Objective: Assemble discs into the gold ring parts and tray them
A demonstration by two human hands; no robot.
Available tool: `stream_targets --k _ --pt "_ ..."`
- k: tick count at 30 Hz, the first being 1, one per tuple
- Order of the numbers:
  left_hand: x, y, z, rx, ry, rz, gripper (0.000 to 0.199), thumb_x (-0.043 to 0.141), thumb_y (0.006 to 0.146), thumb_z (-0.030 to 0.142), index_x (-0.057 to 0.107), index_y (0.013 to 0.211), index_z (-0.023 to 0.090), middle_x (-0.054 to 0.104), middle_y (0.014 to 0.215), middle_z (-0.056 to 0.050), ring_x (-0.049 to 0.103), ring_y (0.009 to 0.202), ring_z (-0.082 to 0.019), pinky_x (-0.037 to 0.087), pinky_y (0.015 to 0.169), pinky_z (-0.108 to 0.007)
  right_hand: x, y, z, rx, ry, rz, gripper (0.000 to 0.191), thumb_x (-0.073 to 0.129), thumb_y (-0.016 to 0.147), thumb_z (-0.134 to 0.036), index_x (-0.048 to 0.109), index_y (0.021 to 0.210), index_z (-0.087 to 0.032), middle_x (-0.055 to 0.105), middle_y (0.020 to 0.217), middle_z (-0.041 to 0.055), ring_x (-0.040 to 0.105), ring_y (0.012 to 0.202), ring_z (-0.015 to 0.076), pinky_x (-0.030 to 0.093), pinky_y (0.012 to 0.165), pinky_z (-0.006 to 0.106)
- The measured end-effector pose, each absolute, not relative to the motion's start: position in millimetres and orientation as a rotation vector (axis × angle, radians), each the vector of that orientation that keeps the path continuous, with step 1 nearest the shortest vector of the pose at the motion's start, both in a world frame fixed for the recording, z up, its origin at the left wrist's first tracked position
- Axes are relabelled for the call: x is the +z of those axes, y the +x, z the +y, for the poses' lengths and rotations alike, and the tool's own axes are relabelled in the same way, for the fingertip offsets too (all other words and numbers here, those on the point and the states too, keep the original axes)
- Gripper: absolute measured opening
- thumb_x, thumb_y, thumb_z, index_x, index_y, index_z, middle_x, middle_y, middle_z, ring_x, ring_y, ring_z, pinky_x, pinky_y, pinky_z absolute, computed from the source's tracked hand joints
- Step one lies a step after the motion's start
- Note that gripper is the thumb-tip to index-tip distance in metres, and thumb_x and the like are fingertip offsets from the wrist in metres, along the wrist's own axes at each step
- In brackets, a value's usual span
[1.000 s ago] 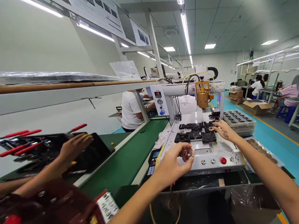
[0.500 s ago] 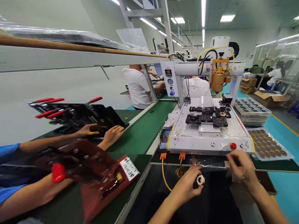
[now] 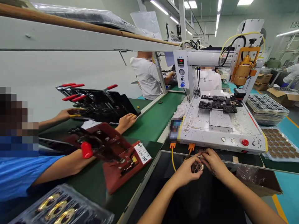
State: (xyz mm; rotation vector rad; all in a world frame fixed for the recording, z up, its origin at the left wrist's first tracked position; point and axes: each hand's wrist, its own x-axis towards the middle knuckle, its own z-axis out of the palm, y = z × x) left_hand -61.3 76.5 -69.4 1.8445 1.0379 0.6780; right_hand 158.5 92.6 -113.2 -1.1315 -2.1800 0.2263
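Note:
My left hand [image 3: 185, 172] pinches a small round metal ring part [image 3: 199, 167] between thumb and fingers, above the black surface in front of the dispensing machine. My right hand [image 3: 215, 163] is against the left one, its fingers closed together at the upper edge of the part. What lies between the right fingertips is hidden. Just beyond both hands stands the white machine [image 3: 217, 130], with a black fixture [image 3: 218, 103] on its bed and a gold-coloured dispensing head [image 3: 243, 73] above.
On the left, a co-worker's hand [image 3: 126, 123] rests by a black panel with red-handled clamps [image 3: 109, 102]. A dark red clamp jig [image 3: 116, 165] and a tray of gold rings [image 3: 58, 208] are nearer. At right lie a sheet of brown discs [image 3: 280, 143], stacked trays [image 3: 267, 107] and an open box [image 3: 259, 180].
My right hand has moved left from beside the machine's front corner to meet my left hand at the ring part. The view has swung left, bringing in the tray of gold rings.

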Motion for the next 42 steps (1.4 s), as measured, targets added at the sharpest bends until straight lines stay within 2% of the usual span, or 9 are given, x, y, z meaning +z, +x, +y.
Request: stream_targets --k 4,13,22,25,27,30,35,39,42 --pt "-69 -63 88 0.604 1.831 0.98 0.023 0.073 0.074 0.017 0.068 0.096 0.019 0.058 0.157 -0.016 0.065 0.073 -0.013 0.053 0.071 -0.029 -129 156 91 0.094 -1.059 -2.21 0.022 0.053 0.106 -0.019 0.072 0.118 -0.02 0.072 0.106 0.0132 0.066 0.096 0.0276 0.058 0.083 0.041" --pt "-62 -74 90 0.522 1.697 0.841 0.02 0.072 0.076 0.017 0.067 0.096 0.017 0.049 0.164 -0.019 0.064 0.074 -0.012 0.05 0.069 -0.027 -150 160 62 -0.068 -0.906 -2.212 0.033 0.044 0.109 -0.017 0.077 0.107 -0.021 0.075 0.086 0.0094 0.066 0.072 0.0216 0.057 0.066 0.036" --pt "-72 -54 88 0.623 1.692 0.906 0.017 0.07 0.079 0.02 0.067 0.096 0.018 0.047 0.165 -0.017 0.062 0.068 -0.009 0.053 0.069 -0.027 -132 180 0 -0.04 -1.036 -2.112 0.019 0.055 0.104 -0.011 0.07 0.109 -0.023 0.075 0.093 0.0081 0.071 0.081 0.0233 0.06 0.074 0.039" --pt "-74 -47 95 0.677 1.69 0.959 0.019 0.07 0.081 0.024 0.067 0.099 0.018 0.052 0.161 -0.016 0.064 0.071 -0.01 0.054 0.069 -0.027 -128 187 -5 -0.032 -1.116 -2.059 0.022 0.054 0.102 -0.009 0.066 0.113 -0.023 0.076 0.114 0.0125 0.074 0.106 0.0293 0.061 0.089 0.046" --pt "-74 -43 98 0.713 1.707 1.001 0.021 0.07 0.082 0.026 0.068 0.101 0.018 0.055 0.159 -0.016 0.065 0.071 -0.011 0.055 0.069 -0.027 -126 193 3 0.007 -1.241 -1.972 0.02 0.052 0.102 -0.009 0.063 0.111 -0.023 0.07 0.136 0.0161 0.065 0.13 0.0347 0.056 0.103 0.057" --pt "-71 -39 95 0.759 1.72 1.042 0.025 0.072 0.082 0.027 0.07 0.106 0.019 0.063 0.149 -0.015 0.061 0.065 -0.01 0.054 0.064 -0.026 -122 203 25 0.106 -1.364 -1.868 0.016 0.047 0.105 -0.014 0.061 0.107 -0.022 0.065 0.145 0.0174 0.057 0.14 0.0361 0.049 0.111 0.065" --pt "-61 -43 72 0.853 1.551 1.028 0.036 0.077 0.081 0.027 0.07 0.115 0.02 0.076 0.094 -0.003 0.066 0.072 -0.015 0.053 0.067 -0.026 -111 213 43 0.182 -1.347 -1.803 0.013 0.049 0.106 -0.022 0.062 0.103 -0.023 0.067 0.139 0.0161 0.06 0.135 0.0341 0.05 0.112 0.061" --pt "-53 -45 52 0.934 1.139 0.942 0.046 0.09 0.075 0.033 0.066 0.112 0.019 0.075 0.095 -0.003 0.072 0.079 -0.017 0.059 0.073 -0.029 -87 207 35 0.286 -1.388 -1.689 0.015 0.048 0.109 -0.029 0.062 0.105 -0.024 0.073 0.107 0.0118 0.071 0.101 0.0282 0.06 0.089 0.045" --pt "-45 -44 41 0.948 0.858 0.889 0.057 0.097 0.069 0.032 0.066 0.114 0.018 0.077 0.104 -0.007 0.078 0.089 -0.024 0.063 0.08 -0.034 -63 195 29 0.57 -1.392 -1.597 0.021 0.048 0.11 -0.038 0.063 0.115 -0.023 0.07 0.091 0.0054 0.066 0.073 0.0194 0.057 0.064 0.031"
